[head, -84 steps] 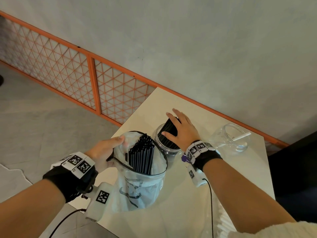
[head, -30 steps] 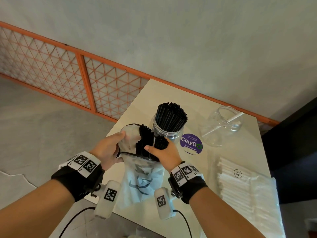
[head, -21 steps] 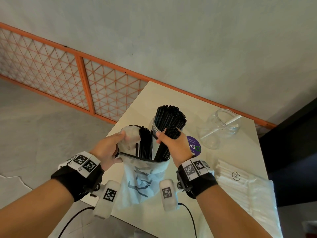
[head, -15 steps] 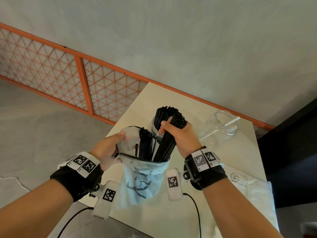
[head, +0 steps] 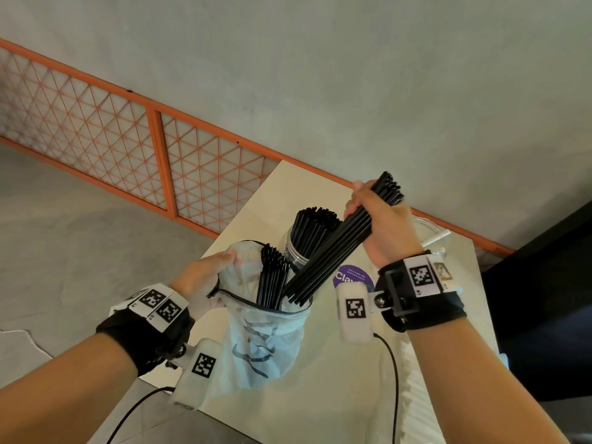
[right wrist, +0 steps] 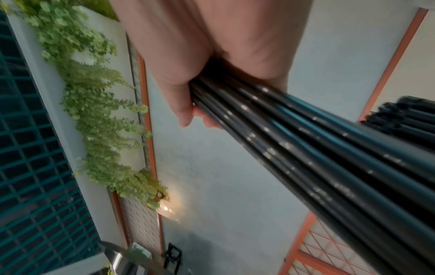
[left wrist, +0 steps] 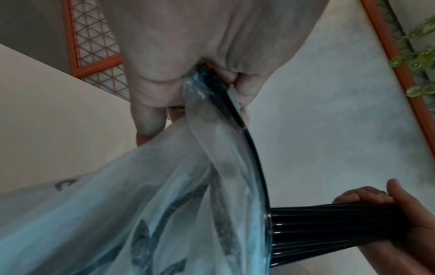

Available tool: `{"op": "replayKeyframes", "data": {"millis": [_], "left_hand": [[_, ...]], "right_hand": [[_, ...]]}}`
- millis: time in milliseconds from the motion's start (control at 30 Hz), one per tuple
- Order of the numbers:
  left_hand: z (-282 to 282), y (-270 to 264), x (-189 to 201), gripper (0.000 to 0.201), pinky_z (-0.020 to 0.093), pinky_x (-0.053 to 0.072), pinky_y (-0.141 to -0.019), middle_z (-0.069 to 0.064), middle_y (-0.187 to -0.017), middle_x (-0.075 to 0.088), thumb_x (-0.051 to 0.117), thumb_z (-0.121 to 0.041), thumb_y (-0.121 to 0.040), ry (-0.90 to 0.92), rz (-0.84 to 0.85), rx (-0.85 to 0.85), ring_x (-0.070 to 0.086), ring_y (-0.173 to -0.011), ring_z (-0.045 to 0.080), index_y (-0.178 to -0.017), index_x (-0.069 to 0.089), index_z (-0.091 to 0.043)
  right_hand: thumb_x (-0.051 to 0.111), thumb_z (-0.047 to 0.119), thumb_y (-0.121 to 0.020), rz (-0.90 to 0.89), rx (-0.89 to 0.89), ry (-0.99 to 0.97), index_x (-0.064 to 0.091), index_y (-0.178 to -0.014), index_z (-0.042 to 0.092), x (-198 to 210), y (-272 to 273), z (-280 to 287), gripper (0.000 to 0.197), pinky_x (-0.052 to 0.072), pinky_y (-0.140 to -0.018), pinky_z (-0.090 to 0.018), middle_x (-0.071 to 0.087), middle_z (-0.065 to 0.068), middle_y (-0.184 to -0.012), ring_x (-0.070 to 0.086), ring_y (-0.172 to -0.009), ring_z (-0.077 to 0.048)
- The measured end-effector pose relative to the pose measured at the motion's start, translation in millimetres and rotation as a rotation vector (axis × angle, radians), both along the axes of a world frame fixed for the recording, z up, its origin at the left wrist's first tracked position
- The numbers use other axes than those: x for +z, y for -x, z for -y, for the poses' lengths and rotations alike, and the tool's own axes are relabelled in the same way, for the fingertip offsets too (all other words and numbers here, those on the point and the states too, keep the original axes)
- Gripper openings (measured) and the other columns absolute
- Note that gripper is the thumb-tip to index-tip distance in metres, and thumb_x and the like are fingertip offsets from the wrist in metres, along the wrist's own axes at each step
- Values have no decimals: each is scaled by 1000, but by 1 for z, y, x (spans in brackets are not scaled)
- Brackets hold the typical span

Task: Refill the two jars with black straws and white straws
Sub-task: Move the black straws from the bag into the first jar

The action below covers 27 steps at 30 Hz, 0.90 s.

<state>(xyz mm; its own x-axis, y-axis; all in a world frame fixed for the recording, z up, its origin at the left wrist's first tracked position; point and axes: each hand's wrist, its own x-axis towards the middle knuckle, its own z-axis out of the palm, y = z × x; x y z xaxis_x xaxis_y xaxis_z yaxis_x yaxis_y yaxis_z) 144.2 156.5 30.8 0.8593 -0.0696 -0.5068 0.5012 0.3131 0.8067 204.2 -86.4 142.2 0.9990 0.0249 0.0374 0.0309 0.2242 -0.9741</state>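
Head view: right hand (head: pixel 381 225) grips slim, glossy black straws (head: pixel 333 251).

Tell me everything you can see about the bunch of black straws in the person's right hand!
The bunch of black straws is a thick handful of long, thin, shiny, plastic-looking tubes. The right hand grips it near the top, fingers curled round. It slants, upper ends toward the wall, lower ends still just inside the mouth of the clear plastic bag that the left hand holds open.
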Motion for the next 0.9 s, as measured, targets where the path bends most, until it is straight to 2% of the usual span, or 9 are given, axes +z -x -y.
{"op": "replayKeyframes", "data": {"millis": [100,233,400,500,567,600,700,800,900], "left_hand": [[-1,1,3,24,55,39,-97,9,-78,58,60,-41,-80,0,17,-12,56,-82,28,-77,65,-19],[-1,0,5,24,47,43,-87,10,-82,60,59,-42,-79,7,17,-15,56,-84,28,-79,65,-18],[-1,-3,0,25,40,46,-74,4,-69,63,52,-36,-89,26,21,-15,60,-66,21,-76,65,-19],[-3,-3,0,27,38,49,-71,4,-70,64,72,-48,-67,34,51,-34,63,-65,20,-71,70,-22],[-6,-4,-4,46,38,53,-68,4,-72,65,86,-55,-42,47,58,-67,65,-67,20,-71,71,-23],[-6,-4,-4,49,37,54,-67,4,-72,65,86,-55,-40,46,51,-61,65,-67,21,-72,71,-22],[-6,-7,-9,29,41,49,-75,9,-80,60,68,-44,-68,40,25,3,61,-73,24,-78,65,-17],[-5,-8,-11,21,47,45,-88,14,-95,57,59,-36,-84,39,6,16,57,-89,29,-84,63,-16],[-6,-8,-12,20,48,43,-93,14,-102,57,54,-34,-90,42,4,15,57,-97,29,-86,62,-16]], "right_hand": [[59,6,-90,24,-49,-106,53,-80,12,19,-5,16,13,48,-66,-28,56,2,-70,53,-61,-11],[61,8,-90,59,-275,-218,55,-84,9,32,-18,35,8,48,-58,-27,58,2,-65,55,-57,-12],[68,19,-85,52,-518,-43,54,-72,15,13,-34,28,20,51,-63,-33,59,2,-58,57,-57,-16],[71,24,-83,27,-560,41,58,-79,12,-1,-45,16,18,54,-69,-37,62,-4,-65,59,-61,-18],[71,27,-83,20,-555,98,58,-88,10,-13,-50,7,22,54,-66,-32,62,-4,-70,60,-63,-16],[71,28,-83,17,-549,124,57,-90,10,-20,-51,2,23,54,-66,-30,63,-3,-72,60,-64,-14],[73,33,-80,-25,-497,193,57,-90,17,-40,-50,-11,25,55,-75,-34,67,-2,-84,64,-74,-13],[77,40,-73,-120,-369,272,56,-115,12,-60,-42,-21,55,52,-91,-44,67,-8,-110,64,-100,-23],[72,40,-80,-112,-229,355,46,-121,18,-70,-34,-26,53,49,-77,-30,59,-4,-109,59,-99,-18]]}}
